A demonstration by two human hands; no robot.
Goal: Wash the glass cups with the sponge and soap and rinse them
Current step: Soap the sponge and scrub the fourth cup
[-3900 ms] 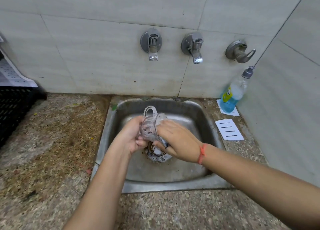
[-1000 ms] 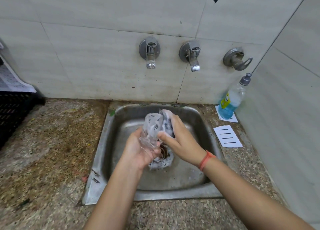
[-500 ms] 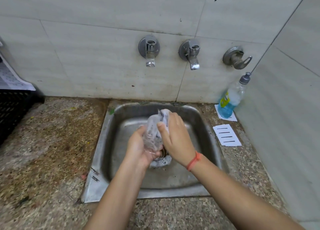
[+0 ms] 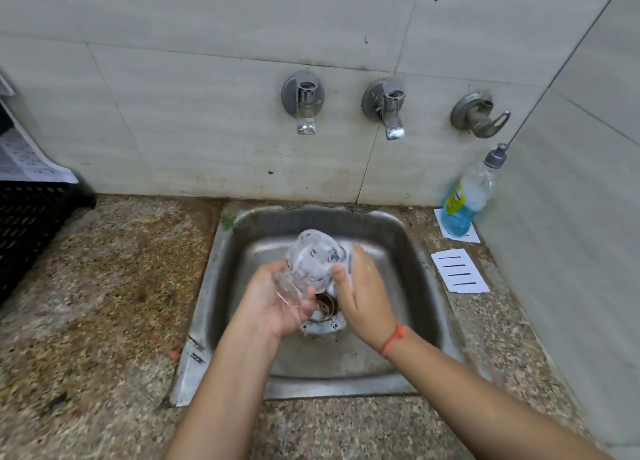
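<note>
Left hand [image 4: 277, 307] grips soapy tilted glass cup [image 4: 311, 262], right hand [image 4: 363, 296] presses sponge [image 4: 347, 255].

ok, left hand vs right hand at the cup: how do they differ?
The left hand grips the glass cup from below, palm up; the right hand holds the sponge against its side, knuckles up. The right wrist wears an orange band; the left is bare. Both are over the sink.

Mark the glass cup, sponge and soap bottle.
glass cup [image 4: 313, 258], head view, on its soapy side wall.
sponge [image 4: 347, 257], head view, on its white edge beside the cup.
soap bottle [image 4: 472, 194], head view, on its mid body above the blue liquid.
</note>
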